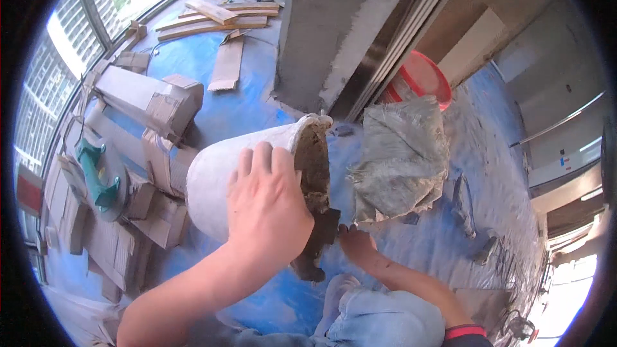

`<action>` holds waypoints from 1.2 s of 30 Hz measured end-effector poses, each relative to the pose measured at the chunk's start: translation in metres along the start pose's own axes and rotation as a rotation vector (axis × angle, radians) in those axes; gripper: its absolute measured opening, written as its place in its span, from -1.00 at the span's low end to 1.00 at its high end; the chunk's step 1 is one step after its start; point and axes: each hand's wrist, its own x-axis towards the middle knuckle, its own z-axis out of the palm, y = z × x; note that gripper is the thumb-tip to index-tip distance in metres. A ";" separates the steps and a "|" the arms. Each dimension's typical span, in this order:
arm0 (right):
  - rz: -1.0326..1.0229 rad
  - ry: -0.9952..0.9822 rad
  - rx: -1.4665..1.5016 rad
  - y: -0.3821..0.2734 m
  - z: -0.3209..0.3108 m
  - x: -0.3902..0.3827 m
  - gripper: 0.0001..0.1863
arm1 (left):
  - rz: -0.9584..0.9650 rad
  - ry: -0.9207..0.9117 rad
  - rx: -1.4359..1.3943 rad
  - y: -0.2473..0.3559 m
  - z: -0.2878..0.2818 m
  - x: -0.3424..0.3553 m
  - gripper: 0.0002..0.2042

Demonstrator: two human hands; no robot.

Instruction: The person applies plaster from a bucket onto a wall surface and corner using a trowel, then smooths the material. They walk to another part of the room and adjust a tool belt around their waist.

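Observation:
My left hand (267, 202) lies spread on the side of a white bucket (215, 177), which is tipped over with its mouth to the right. Grey-brown mortar (313, 157) cakes the inside of the rim. My right hand (357, 244) is just below the mouth, gripping a dark, mortar-smeared trowel (315, 247) whose blade reaches up to the bucket's opening. To the right of the mouth lies a crumpled grey sack (402, 160) on the blue floor sheet (212, 99).
Cardboard boxes (151, 99) are stacked at the left by the window, with a green tool (96, 173) on them. Wooden planks (218, 19) lie at the back. A grey concrete column (334, 26) and a red bucket (421, 77) stand behind the sack.

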 end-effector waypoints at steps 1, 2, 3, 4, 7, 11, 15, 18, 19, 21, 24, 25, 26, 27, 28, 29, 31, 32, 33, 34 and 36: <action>0.023 0.031 0.000 0.004 0.009 0.008 -0.74 | -0.001 -0.017 -0.003 0.000 0.001 0.000 -0.86; 0.041 0.068 -0.001 0.007 0.014 0.017 -0.75 | 0.008 -0.022 -0.022 -0.001 0.001 0.001 -0.86; 0.058 0.106 -0.003 0.011 0.019 0.025 -0.76 | 0.015 -0.027 -0.040 -0.003 0.000 0.002 -0.86; 0.084 0.116 0.006 0.012 0.014 0.034 -0.78 | 0.014 -0.019 -0.045 -0.006 -0.006 0.002 -0.86; 0.132 0.239 0.030 0.015 -0.004 0.068 -0.82 | 0.025 0.026 0.038 -0.020 -0.023 0.000 -0.87; 0.278 0.440 0.000 0.041 -0.019 0.079 -0.81 | 0.047 0.057 0.022 -0.032 -0.039 0.000 -0.85; 0.209 0.434 0.102 0.033 -0.026 0.098 -0.68 | -0.047 0.149 -0.008 -0.076 -0.049 -0.010 -0.84; 0.161 0.602 0.139 0.043 -0.054 0.104 -0.62 | -0.167 0.136 -0.046 -0.092 -0.062 -0.009 -0.82; 0.204 0.548 0.179 0.046 -0.073 0.103 -0.61 | -0.186 0.127 -0.053 -0.097 -0.061 -0.007 -0.82; 0.213 0.629 0.341 0.040 -0.124 0.092 -0.63 | -0.172 0.187 -0.064 -0.113 -0.057 -0.003 -0.81; 0.097 0.747 0.248 0.033 -0.228 0.074 -0.59 | -0.197 0.204 -0.083 -0.118 -0.062 0.005 -0.83; 0.042 0.804 0.221 0.031 -0.250 0.078 -0.59 | -0.201 0.223 -0.077 -0.117 -0.063 0.008 -0.84; -0.022 0.842 0.289 0.019 -0.285 0.072 -0.58 | -0.210 0.241 -0.066 -0.119 -0.064 0.007 -0.82; -0.096 0.876 0.356 0.006 -0.321 0.067 -0.57 | -0.202 0.267 -0.031 -0.124 -0.062 0.006 -0.83; -0.174 0.891 0.519 -0.016 -0.362 0.054 -0.53 | -0.145 0.375 0.018 -0.130 -0.054 0.004 -0.84; -0.333 0.940 0.833 -0.025 -0.377 0.066 -0.52 | -0.132 0.362 0.002 -0.128 -0.053 0.006 -0.84; -0.334 1.052 0.685 -0.036 -0.410 0.092 -0.53 | -0.138 0.333 -0.068 -0.120 -0.060 0.007 -0.86; -0.306 1.131 0.556 -0.043 -0.435 0.100 -0.60 | -0.137 0.355 -0.045 -0.123 -0.058 0.006 -0.87; -0.277 1.238 0.394 -0.060 -0.468 0.093 -0.66 | -0.124 0.401 -0.050 -0.125 -0.065 -0.003 -0.87; -0.390 1.353 0.594 -0.068 -0.495 0.099 -0.76 | -0.118 0.415 -0.043 -0.126 -0.067 -0.004 -0.88; -0.694 1.508 0.655 -0.062 -0.536 0.137 -0.78 | -0.095 0.466 -0.020 -0.127 -0.065 0.000 -0.88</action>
